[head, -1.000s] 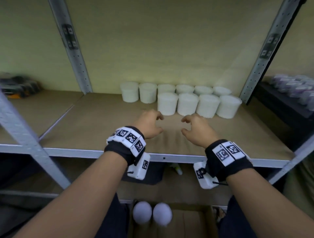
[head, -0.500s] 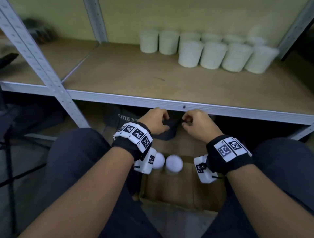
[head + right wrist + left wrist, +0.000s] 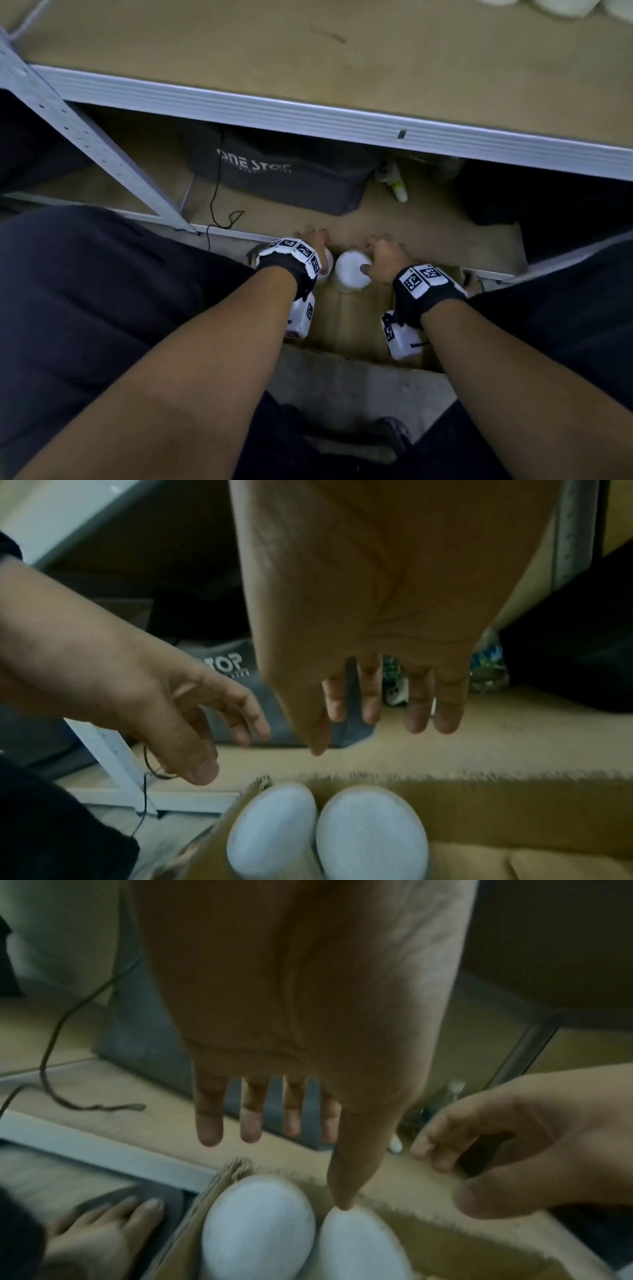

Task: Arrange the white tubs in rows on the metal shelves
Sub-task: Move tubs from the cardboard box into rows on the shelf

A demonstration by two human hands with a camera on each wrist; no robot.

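Two white tubs stand side by side in a cardboard box [image 3: 346, 322] on the floor below the metal shelf [image 3: 308, 116]. In the head view the right tub [image 3: 352, 272] shows its lid, while the left tub [image 3: 327, 263] is mostly hidden by my left wrist. My left hand [image 3: 274, 1150] hovers over the left tub [image 3: 257, 1229] with fingers straight and spread, its thumb tip at the rim of the right tub [image 3: 363, 1245]. My right hand [image 3: 369, 731] is spread open above the right tub [image 3: 371, 831], holding nothing. More tubs [image 3: 561, 5] sit on the shelf at the top edge.
A grey bag marked ONE STOP [image 3: 274, 171], a black cable [image 3: 215, 205] and a small bottle [image 3: 397, 185] lie on the lower board behind the box. A slanted shelf upright [image 3: 85, 137] stands at the left. My knees flank the box.
Both hands have dropped from the shelf top, past its front edge, down to the two tubs in the box. The head view has tilted downward.
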